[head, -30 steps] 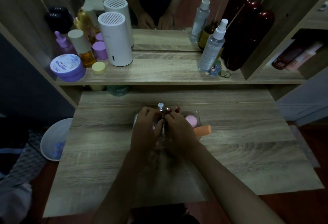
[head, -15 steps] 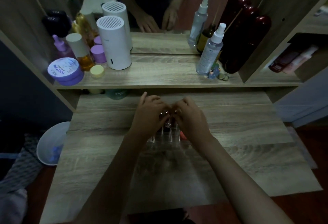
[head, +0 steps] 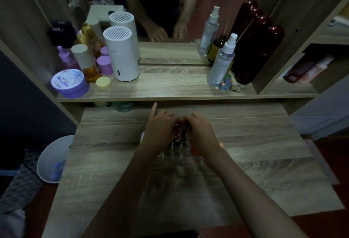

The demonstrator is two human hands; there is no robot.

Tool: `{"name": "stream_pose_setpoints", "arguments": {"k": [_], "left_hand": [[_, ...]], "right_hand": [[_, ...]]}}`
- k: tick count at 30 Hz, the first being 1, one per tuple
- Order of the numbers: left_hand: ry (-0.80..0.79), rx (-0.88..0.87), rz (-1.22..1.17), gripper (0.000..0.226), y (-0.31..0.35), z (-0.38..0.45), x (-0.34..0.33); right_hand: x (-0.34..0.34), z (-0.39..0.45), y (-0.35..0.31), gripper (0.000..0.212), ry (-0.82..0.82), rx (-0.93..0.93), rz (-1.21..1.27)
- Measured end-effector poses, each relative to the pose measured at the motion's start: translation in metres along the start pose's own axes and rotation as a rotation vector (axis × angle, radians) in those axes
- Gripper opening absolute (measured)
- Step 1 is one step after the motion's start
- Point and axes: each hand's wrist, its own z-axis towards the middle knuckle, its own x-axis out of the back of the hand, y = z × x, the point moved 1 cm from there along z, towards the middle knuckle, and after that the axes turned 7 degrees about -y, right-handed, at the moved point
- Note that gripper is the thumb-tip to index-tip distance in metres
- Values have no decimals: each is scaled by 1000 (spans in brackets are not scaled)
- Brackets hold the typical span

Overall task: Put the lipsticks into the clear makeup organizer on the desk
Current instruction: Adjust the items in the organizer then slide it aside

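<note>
The clear makeup organizer (head: 179,152) stands in the middle of the wooden desk (head: 255,143), mostly covered by my hands. My left hand (head: 160,130) and my right hand (head: 202,134) meet over its far side, fingertips pinched around the tops of lipsticks (head: 177,139) standing in its slots. The left index finger sticks out straight. How many lipsticks stand inside is hidden. An orange item shows just past my right wrist.
A shelf (head: 170,88) with a mirror behind it carries a white cylinder (head: 122,54), purple jars (head: 69,83), an amber bottle (head: 88,64), spray bottles (head: 221,62) and dark red bottles (head: 258,49). A white bin (head: 54,158) sits left of the desk.
Both hands moved away from me with the organizer, from the desk's middle toward the shelf. The pink and orange items on the right are now mostly hidden behind my right hand.
</note>
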Motion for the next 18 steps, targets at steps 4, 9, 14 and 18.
{"name": "stream_pose_setpoints", "arguments": {"k": [4,9,14,18], "left_hand": [[8,3,-23,23,-1,0,-2],[19,6,-47,24,-2,0,-1],[52,6,-83,24,-2,-3,-1],[145,60,-241,27,-7,-8,3]], "right_hand": [[0,1,2,17,2,-6,11],[2,1,3,17,-2,3,15],[10,-1,7,31,37,15,38],[22,-5,15,33,112,1,58]]}}
